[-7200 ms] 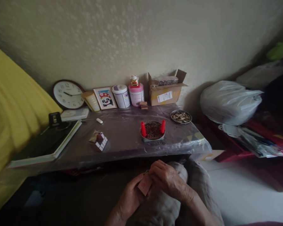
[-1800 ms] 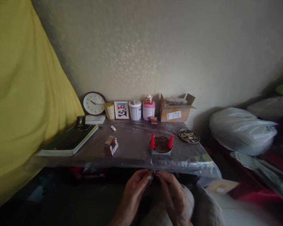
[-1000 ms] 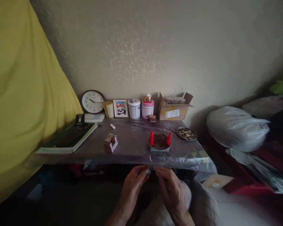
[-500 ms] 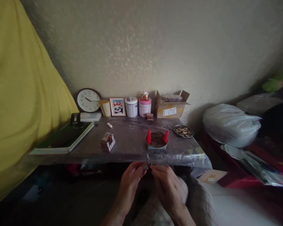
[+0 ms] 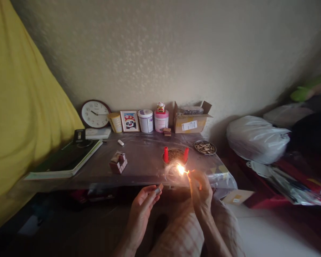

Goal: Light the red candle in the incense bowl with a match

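Observation:
Pinched in the fingers of my right hand [image 5: 200, 187] is a burning match [image 5: 186, 172], its bright flame pointing left over the table's front edge. My left hand [image 5: 144, 203] grips a small matchbox [image 5: 158, 189] below and to the left of the flame. Just behind the flame stands a round tin [image 5: 174, 151] filled with brown grains, its front partly hidden by glare and smoke. A red candle [image 5: 166, 155] rises from its left side and another red candle [image 5: 186, 154] from its right; neither shows a flame.
Several matchboxes are stacked [image 5: 118, 162] at left on the plastic-covered table [image 5: 141, 153]. A dish of matchsticks [image 5: 205, 147] lies at right. Along the wall stand a clock [image 5: 95, 114], a framed panda picture [image 5: 130, 121], canisters [image 5: 146, 121] and a cardboard box [image 5: 190, 123]. A large book [image 5: 66, 157] lies far left.
The match has been lit. My right hand has moved up and right, away from the matchbox, while my left hand has shifted slightly left and down. The view has turned slightly.

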